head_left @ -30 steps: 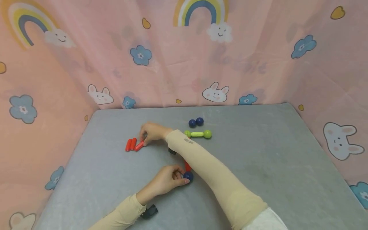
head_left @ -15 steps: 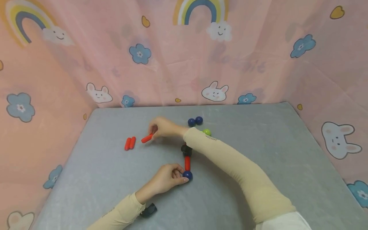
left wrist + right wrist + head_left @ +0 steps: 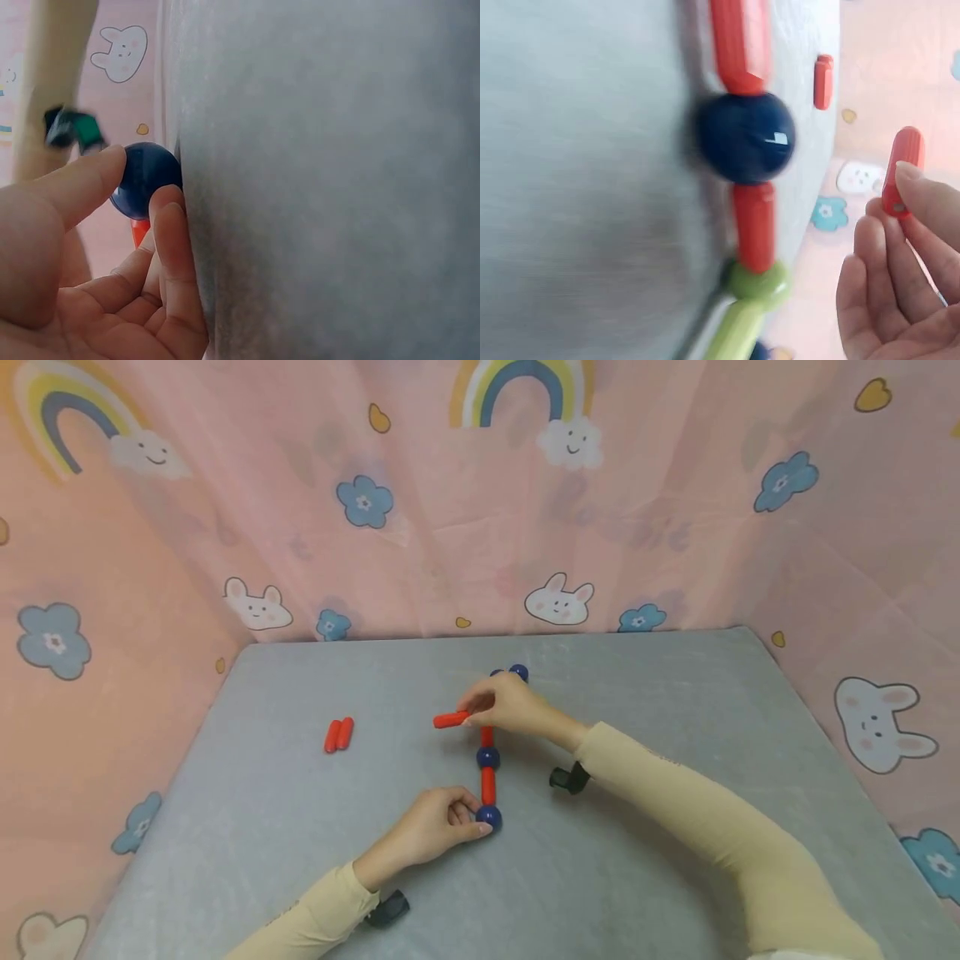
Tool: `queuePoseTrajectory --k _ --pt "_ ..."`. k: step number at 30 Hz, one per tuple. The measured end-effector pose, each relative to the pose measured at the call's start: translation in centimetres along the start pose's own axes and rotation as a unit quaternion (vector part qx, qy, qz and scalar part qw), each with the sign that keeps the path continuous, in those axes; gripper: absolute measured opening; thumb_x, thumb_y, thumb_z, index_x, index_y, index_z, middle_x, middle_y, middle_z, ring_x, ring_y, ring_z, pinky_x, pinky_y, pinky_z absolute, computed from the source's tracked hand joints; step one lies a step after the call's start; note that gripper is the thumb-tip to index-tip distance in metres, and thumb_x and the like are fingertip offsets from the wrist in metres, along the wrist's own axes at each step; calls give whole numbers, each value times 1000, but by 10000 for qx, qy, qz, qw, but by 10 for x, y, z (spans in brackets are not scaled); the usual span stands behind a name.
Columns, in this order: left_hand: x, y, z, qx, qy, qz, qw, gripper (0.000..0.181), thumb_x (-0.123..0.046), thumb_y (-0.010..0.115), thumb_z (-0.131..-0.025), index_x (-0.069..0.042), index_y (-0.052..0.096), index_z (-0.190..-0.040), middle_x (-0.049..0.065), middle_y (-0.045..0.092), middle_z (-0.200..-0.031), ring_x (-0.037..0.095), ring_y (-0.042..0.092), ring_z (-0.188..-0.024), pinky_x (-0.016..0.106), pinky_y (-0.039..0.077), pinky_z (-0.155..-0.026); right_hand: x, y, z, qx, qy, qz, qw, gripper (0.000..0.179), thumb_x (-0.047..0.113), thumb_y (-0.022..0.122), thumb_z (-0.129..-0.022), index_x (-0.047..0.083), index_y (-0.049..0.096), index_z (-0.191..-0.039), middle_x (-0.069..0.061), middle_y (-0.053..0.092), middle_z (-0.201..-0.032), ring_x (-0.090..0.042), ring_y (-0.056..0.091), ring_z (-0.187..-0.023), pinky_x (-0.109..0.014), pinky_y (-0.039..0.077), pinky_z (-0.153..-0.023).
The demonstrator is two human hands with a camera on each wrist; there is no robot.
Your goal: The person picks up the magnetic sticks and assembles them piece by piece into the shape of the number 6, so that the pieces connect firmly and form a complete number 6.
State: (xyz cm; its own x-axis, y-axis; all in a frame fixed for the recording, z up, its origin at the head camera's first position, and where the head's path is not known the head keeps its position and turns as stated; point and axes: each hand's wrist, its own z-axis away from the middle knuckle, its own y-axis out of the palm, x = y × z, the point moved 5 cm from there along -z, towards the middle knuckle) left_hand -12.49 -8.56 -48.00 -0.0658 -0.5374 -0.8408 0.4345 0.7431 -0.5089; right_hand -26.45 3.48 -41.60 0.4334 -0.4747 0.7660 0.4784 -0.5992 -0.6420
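My left hand [image 3: 431,827] pinches a dark blue ball [image 3: 489,817] at the near end of a chain lying on the table. From it run a red rod [image 3: 489,786], another blue ball [image 3: 488,757] and a second red rod [image 3: 487,737]. Beyond that, the right wrist view shows a green ball [image 3: 761,283] joined to a green rod [image 3: 735,330]; in the head view my right hand [image 3: 513,703] hides them. Between thumb and fingers that hand holds a loose red rod [image 3: 450,720], raised above the table, left of the chain's far part.
Two loose red rods [image 3: 345,733] lie side by side on the left of the grey table [image 3: 637,710]. Behind my right hand are two blue balls [image 3: 518,672], one partly covered. A pink patterned cloth [image 3: 427,560] hangs around the table's back and sides.
My right hand has carried the red rod rightward from beside the other two rods, lifting it off the table. Its forearm has swung right, uncovering the chain's middle. The left hand has stayed put.
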Motion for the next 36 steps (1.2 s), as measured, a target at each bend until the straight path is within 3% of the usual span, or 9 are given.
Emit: queuePoseTrajectory --k 5,10,14,23,36 --pt "0 1 -1 -27 36 -9 10000 28 -25 78 -86 -3 68 -100 -3 60 -73 5 52 -62 19 43 -55 -34 -9 43 -317 508 -477 9971 22 15 82 -81 9 77 -101 -8 76 -99 -13 68 -85 -27 56 -78" --pt "-1 0 1 -39 20 34 10000 28 -24 78 -86 -3 67 -101 -3 59 -73 5 51 -62 18 43 -54 -62 -11 80 -503 901 -411 9938 19 18 83 -80 11 78 -97 -5 74 -92 -12 64 -79 -25 53 -73" --pt "-2 -2 2 -50 -49 33 10000 28 -24 78 -86 -3 67 -101 -3 59 -74 6 51 -63 18 43 -54 -72 -8 97 -574 1062 -386 9919 20 19 85 -77 13 79 -96 -4 75 -89 -12 63 -75 -24 52 -68" --pt "0 -2 1 -58 -56 -33 10000 29 -25 78 -85 -3 67 -102 -3 60 -74 6 51 -63 18 43 -54 -74 -2 102 -571 1322 -299 9891 21 20 85 -77 13 78 -96 -3 75 -89 -13 62 -74 -24 51 -66" --pt "3 0 -1 -35 -35 5 10000 30 -27 78 -85 -4 67 -101 -3 60 -74 7 51 -63 19 42 -54 -75 -1 94 -709 1309 -211 9886 19 17 85 -76 12 78 -94 -2 72 -79 -13 60 -70 -24 49 -64"
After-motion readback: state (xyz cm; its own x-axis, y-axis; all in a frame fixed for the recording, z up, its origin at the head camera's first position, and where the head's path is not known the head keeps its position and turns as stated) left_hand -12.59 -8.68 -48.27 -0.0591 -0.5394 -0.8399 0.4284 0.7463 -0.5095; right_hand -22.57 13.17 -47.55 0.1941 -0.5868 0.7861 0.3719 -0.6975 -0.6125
